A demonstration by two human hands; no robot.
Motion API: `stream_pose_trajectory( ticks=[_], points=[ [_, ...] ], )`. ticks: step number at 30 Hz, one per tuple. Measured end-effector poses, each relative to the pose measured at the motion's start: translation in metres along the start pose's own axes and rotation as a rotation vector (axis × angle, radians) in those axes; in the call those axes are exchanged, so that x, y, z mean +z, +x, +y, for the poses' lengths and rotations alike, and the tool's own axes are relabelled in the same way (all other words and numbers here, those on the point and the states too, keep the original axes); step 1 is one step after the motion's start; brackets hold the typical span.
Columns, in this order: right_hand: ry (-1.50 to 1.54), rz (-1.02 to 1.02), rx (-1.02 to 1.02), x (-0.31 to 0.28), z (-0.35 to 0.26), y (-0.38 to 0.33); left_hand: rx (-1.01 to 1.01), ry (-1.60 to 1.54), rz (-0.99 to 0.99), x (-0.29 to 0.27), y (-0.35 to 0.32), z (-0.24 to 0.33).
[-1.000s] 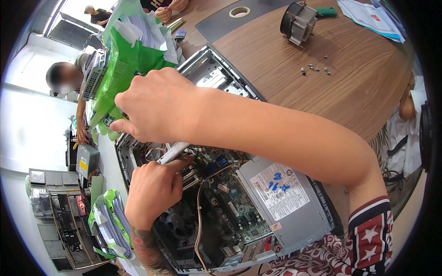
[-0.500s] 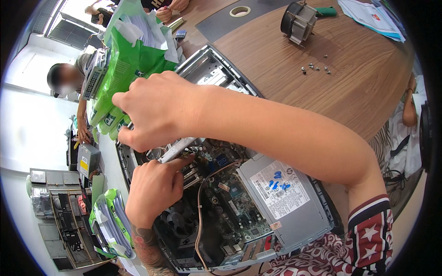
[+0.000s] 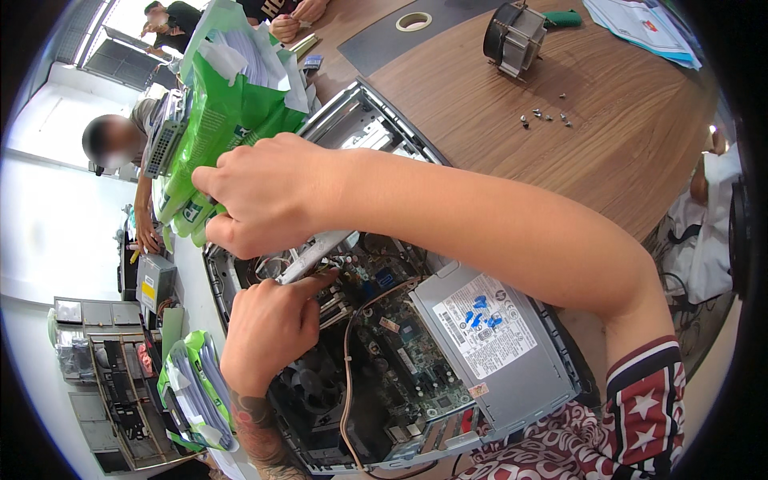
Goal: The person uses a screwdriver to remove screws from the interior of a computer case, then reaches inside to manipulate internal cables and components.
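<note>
An opened desktop computer case [image 3: 588, 392] lies in front of me, its motherboard [image 3: 408, 344] exposed. My right arm crosses over it from the right. My right hand [image 3: 272, 196] is closed above the far left part of the case, its fingertips and anything in them hidden. Below it, my left hand [image 3: 272, 328] has its index finger stretched toward the memory slots, alongside a slanted metal bar [image 3: 316, 254]; the other fingers curl under, out of sight. A silver power supply [image 3: 488, 344] with a white label sits on the case's right side. A black fan [image 3: 312, 384] lies nearer me.
A fan-topped heatsink [image 3: 512, 40], several loose screws [image 3: 538, 114], a tape roll [image 3: 414, 22] and papers [image 3: 644, 32] rest on the wooden table [image 3: 608, 168]. Green bags of papers [image 3: 228, 104] stand beyond my right hand. Other people are at the far left and back.
My right hand has shifted slightly down and left, while my left hand stays nearly in place. In the far background, a person has moved further into view.
</note>
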State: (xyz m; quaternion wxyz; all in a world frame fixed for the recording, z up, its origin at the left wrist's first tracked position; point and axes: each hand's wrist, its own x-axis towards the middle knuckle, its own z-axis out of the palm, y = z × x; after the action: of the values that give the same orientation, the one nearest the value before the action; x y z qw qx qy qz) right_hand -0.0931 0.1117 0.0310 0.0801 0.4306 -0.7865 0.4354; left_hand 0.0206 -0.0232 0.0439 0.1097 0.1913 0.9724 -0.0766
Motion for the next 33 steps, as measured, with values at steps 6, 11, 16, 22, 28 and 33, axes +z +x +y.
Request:
stream_pose_trajectory(
  ticks=[6, 11, 16, 22, 28, 33],
  points=[
    [0.131, 0.010, 0.026, 0.001, -0.001, 0.001, -0.008, -0.015, -0.012, -0.001, -0.001, 0.001],
    [0.071, 0.064, 0.068, 0.008, 0.006, 0.008, -0.004, -0.015, -0.014, -0.002, 0.002, 0.004],
    [0.271, 0.130, 0.031, -0.001, 0.012, 0.002, 0.003, -0.013, -0.014, 0.001, 0.005, 0.003],
    [0.245, 0.054, 0.013, 0.010, -0.002, 0.016, -0.072, -0.041, -0.031, -0.004, -0.014, -0.005],
    [0.291, 0.033, 0.083, 0.007, 0.008, 0.003, 0.035, -0.038, -0.005, 0.005, -0.002, -0.009],
    [0.088, 0.038, -0.010, 0.008, 0.009, 0.000, 0.031, -0.030, -0.011, 0.008, -0.004, -0.011]
  ],
)
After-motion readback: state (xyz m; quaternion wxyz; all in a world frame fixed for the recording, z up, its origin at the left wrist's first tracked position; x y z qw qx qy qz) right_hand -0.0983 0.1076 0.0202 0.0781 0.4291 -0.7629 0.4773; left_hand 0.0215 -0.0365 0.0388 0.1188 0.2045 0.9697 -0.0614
